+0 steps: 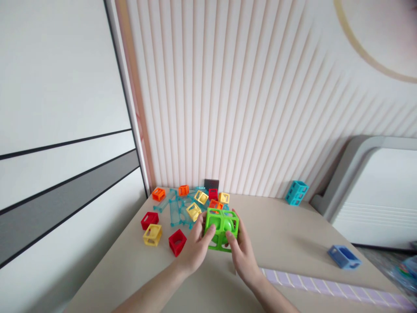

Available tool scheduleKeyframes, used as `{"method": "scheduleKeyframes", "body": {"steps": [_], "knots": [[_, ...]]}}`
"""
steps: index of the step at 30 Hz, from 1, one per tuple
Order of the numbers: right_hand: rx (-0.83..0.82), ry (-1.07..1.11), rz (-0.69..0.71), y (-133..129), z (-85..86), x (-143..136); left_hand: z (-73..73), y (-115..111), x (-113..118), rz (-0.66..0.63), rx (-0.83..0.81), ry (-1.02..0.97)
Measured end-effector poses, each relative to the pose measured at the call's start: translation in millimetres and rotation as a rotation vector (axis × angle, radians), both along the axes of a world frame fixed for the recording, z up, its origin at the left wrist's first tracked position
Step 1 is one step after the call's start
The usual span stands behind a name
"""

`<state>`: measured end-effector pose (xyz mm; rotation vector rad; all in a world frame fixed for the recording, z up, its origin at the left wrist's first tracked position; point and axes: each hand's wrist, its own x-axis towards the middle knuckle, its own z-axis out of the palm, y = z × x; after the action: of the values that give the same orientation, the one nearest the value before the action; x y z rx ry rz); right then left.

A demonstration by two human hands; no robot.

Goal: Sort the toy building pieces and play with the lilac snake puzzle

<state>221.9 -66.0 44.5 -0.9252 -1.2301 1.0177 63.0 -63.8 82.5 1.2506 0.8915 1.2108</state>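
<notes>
Pinched between the left hand [196, 243] and right hand [243, 252], the green block [221, 229] sits at the fingers, thumbs on its near face. Beyond it lie yellow blocks [193, 211] and translucent blue pieces [175, 211]; a black object [211, 184] stands by the ribbed wall [208, 95].

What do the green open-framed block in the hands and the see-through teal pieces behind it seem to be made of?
The lime-green, double-cube plastic block looks moulded and fairly smooth: even colour, rounded window corners. Its exact plastic can't be told.

The flat, teal, see-through plastic pieces look tinted and smooth, since the beige tabletop shows through; acrylic is possible.
</notes>
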Motion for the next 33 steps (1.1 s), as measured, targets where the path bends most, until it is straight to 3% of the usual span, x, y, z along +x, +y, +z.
{"method": "scheduleKeyframes", "body": {"steps": [5, 9, 13, 17, 20, 23, 24, 25, 28, 33], "knots": [[-0.042, 0.137, 0.099, -3.8, 8.7, -13.8, 9.7, -4.9, -8.9, 0.143, 0.06, 0.191], [-0.029, 0.178, 0.097, -6.4, 11.5, -18.7, 4.9, 2.7, -13.7, 0.22, 0.126, 0.345], [0.019, 0.074, 0.067, -8.2, 9.4, -18.8, -0.7, 10.6, -20.7, 0.278, 0.248, 0.476], [0.079, -0.211, -0.104, 0.7, 14.4, -6.2, 7.2, 21.9, -47.4, 0.345, 0.302, 0.59], [0.064, -0.53, -0.184, 17.1, 32.8, 9.5, 18.8, 44.8, -83.3, 0.405, 0.327, 0.695], [0.027, -0.874, -0.189, 36.5, 57.7, 19.7, 27.9, 77.2, -117.8, 0.542, 0.381, 1.059], [0.01, -0.982, -0.165, 42.0, 65.1, 20.6, 29.6, 87.6, -126.2, 0.532, 0.366, 1.239], [-0.009, -1.08, -0.136, 46.6, 71.4, 20.2, 30.6, 97.0, -132.6, 0.516, 0.351, 1.293], [-0.021, -1.293, -0.051, 54.1, 83.0, 12.7, 29.2, 116.9, -139.9, 0.451, 0.321, 1.404], [0.061, -1.509, 0.052, 54.2, 84.9, -7.3, 17.1, 130.3, -131.5, 0.358, 0.276, 1.54]]}}
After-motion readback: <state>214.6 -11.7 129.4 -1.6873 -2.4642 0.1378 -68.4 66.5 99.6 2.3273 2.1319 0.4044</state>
